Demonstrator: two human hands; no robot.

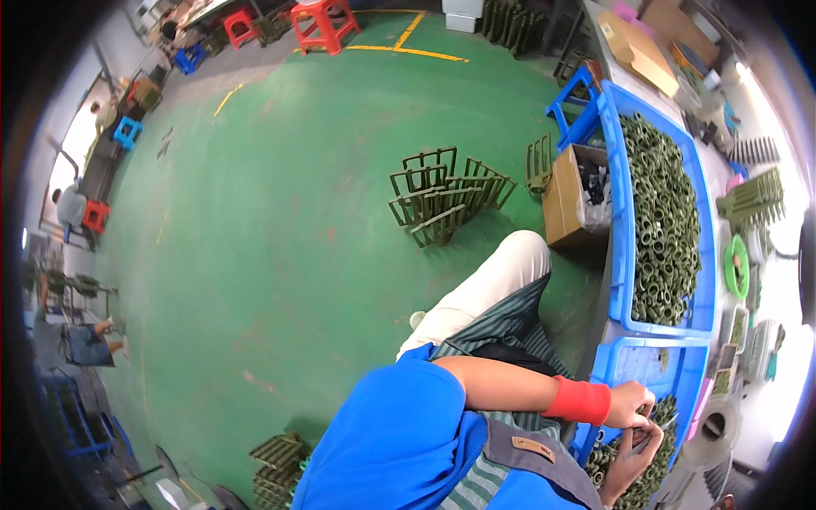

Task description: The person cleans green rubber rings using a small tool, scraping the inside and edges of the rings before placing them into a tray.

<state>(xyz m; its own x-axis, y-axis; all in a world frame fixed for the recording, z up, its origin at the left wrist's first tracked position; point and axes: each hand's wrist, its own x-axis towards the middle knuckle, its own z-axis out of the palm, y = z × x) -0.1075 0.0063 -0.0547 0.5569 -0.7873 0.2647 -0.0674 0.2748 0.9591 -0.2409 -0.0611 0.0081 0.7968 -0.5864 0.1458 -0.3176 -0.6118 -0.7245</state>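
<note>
My left hand [627, 405], with a red band round the wrist, has its fingers bent and pressed together above the nearer blue tray [605, 361]. Just below it, my right hand [631, 466] curls its fingers up to meet the left fingertips. Something small and dark seems to be between them, too hidden to name. Under and around the hands lie many small dark-green parts [663, 459], some ring-shaped.
A longer blue tray [625, 246] heaped with green rings [663, 221] adjoins it. Beside that stand an open cardboard box [565, 200] and a blue stool [578, 110]. Green metal frames [442, 195] are stacked on the floor. Other people [81, 340] sit at far left.
</note>
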